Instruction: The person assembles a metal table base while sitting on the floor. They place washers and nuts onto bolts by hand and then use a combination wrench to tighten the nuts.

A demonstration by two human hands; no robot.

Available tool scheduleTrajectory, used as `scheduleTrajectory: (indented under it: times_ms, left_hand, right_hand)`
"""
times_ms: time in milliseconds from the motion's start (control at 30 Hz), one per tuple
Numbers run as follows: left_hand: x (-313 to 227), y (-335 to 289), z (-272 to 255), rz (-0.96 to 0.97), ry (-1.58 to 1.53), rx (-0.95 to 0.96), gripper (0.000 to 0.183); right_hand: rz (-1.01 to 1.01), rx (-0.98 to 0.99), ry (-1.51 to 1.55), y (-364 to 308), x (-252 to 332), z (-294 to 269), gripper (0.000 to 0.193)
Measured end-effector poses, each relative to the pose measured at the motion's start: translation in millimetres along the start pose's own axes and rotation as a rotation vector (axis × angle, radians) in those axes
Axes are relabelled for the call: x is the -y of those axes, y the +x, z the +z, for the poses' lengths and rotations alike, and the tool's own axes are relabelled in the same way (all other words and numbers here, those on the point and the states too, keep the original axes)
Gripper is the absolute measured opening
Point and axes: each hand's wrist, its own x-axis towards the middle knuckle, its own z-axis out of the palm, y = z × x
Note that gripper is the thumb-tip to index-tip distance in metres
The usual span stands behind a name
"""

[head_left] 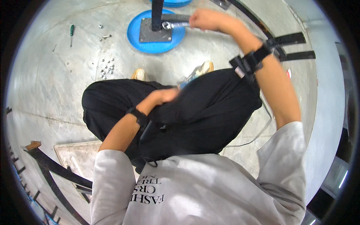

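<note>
Concrete floor; wrench (173,25) in right hand (204,18).

- Bright, even light; soft sheen on the grey floor (210,56).
- Strong fisheye bending, black rim all round.
- Left hand (165,95) motion-blurred; rest sharp.

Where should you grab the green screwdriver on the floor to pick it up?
Grab the green screwdriver by its thick green handle, coming straight down from above. It lies flat on the floor with free space around it, and the handle is its widest part; the thin metal shaft is harder to pinch.
</note>
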Motion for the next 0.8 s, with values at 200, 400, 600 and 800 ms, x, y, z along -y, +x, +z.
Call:
scheduleTrajectory:
  times_ms: [200,400,600,800]
  left_hand:
    - [3.4,1.4,56.2,-0.052,0.368,-0.526,0.041]
    - [-78.2,-60.6,61.0,0.14,0.212,-0.284,0.055]
    - [-62.4,2.3,-63.4,0.139,0.583,-0.671,0.033]
    - [-37.3,66.3,-143.4,0.29,0.251,-1.156,0.028]
  right_hand:
    - [0.233,0.017,0.43,1.0,-54.1,92.7,0.024]
    - [0.358,0.048,0.832,32.4,-77.1,157.8,0.022]
    - [0.385,0.157,1.148,61.0,-77.3,197.2,0.022]
    - [0.452,0.314,1.173,70.9,-52.0,185.0,0.024]
